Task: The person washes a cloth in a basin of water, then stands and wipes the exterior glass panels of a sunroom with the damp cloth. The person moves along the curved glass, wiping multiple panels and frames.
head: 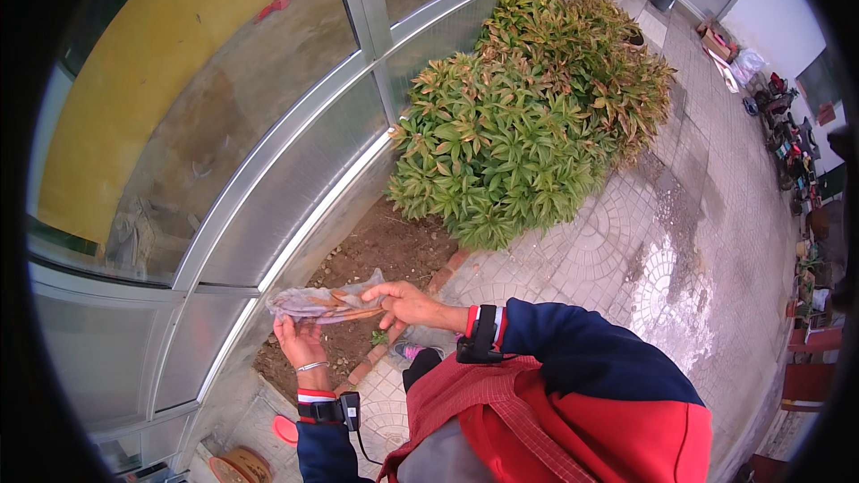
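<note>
A thin, translucent plastic bag (295, 303) is stretched between my two hands above a strip of bare soil. Brown, elongated pieces (333, 298) show in or through the plastic; what they are I cannot tell. My left hand (300, 343) supports the bag's far left end from below, its fingers partly hidden behind the film. At the right end, my right hand (407, 303) pinches the bag's edge between thumb and fingers. Each wrist wears a black strap with a small device, and a bracelet (313, 366) circles the left one.
Brick edging (366, 363) borders the soil bed (376, 241) beside a glazed metal-framed wall (282, 168). Leafy shrubs (510, 141) fill its far end. Patterned paving (577, 261) lies to the right. A pot (245, 466) and a red plastic item (285, 429) stand near the lower left.
</note>
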`<state>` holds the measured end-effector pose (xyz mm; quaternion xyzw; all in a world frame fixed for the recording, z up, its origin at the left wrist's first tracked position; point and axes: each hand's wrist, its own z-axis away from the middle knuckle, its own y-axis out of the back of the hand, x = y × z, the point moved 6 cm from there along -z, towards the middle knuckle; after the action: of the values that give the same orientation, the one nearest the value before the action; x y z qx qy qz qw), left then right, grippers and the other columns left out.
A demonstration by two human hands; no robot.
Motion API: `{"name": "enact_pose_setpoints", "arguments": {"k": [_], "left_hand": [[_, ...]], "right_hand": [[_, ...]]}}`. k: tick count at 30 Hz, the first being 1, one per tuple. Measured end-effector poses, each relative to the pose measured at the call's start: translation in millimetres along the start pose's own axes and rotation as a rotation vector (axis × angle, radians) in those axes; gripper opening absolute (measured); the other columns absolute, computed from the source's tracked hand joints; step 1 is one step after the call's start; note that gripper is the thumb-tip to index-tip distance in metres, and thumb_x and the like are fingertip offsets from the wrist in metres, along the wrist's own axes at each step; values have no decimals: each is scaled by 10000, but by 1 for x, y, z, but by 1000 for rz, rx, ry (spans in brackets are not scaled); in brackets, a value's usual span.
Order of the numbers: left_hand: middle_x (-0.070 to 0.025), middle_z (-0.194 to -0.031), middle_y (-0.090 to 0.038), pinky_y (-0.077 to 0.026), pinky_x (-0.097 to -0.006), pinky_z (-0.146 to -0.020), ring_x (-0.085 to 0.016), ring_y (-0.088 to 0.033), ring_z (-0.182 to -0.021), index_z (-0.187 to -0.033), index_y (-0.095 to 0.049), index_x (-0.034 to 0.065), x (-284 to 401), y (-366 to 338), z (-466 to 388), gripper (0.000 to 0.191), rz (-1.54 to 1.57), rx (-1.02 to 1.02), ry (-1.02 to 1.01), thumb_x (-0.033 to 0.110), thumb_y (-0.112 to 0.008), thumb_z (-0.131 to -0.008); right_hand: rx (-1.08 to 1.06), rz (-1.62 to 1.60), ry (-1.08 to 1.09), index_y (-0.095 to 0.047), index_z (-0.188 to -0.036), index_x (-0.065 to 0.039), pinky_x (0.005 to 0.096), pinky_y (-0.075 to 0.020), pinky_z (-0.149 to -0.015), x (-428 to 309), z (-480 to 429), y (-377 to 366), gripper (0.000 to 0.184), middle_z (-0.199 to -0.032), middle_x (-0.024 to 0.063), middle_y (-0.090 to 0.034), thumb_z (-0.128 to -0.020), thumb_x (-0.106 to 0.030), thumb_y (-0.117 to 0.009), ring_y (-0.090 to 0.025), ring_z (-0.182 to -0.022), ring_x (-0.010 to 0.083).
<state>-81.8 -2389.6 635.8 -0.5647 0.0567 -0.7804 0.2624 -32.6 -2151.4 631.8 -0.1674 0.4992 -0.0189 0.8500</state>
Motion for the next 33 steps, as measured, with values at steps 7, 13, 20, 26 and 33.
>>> {"name": "enact_pose_setpoints", "arguments": {"k": [7, 13, 20, 26, 33], "left_hand": [[-78, -1179, -562, -415, -302, -939, -184, -540, -1072, -1252, -496, 31, 17, -31, 8, 324, -368, -205, -159, 112, -488, -939], [-84, -1003, -597, -437, -253, -804, -140, -548, -902, -1118, -610, 15, 21, -18, 34, 251, -1152, -471, -518, 59, -557, -877], [-79, -920, -606, -465, -259, -704, -164, -584, -785, -1048, -622, 16, 17, 38, 16, 211, -1167, -396, -321, 51, -549, -853], [-132, -1145, -594, -499, -284, -746, -196, -621, -918, -1139, -588, 28, -12, 51, 32, 310, -1115, -666, -107, 42, -573, -830], [-139, -1286, -506, -478, -273, -809, -177, -558, -1048, -1243, -524, 34, 6, 39, 5, 414, -946, -937, -77, 72, -601, -837]], "right_hand": [[74, 843, 95, -457, -1294, -94, 367, -516, -690, 16, 5, 3, 435, -848, 120, -637, -895, -264, -496, -653, -795, 229], [-208, 136, -155, -139, -1451, -73, 289, -503, -677, 69, -44, -33, 861, -1211, 154, -506, -855, -525, -565, -586, -909, 196], [-106, -195, -512, -155, -1463, -155, 452, -492, -796, 152, -60, -122, 915, -1389, 176, -358, -803, -753, -364, -532, -1083, 348], [-128, -865, -618, -410, -1320, -99, 479, -386, -966, 159, -76, -169, 872, -1288, 168, -467, -782, -783, -361, -511, -1106, 321], [-48, -1133, -186, -441, -1328, -93, 434, -380, -1004, 88, -129, -129, 591, -1275, 91, -536, -942, -530, -347, -518, -1147, 267]]}}
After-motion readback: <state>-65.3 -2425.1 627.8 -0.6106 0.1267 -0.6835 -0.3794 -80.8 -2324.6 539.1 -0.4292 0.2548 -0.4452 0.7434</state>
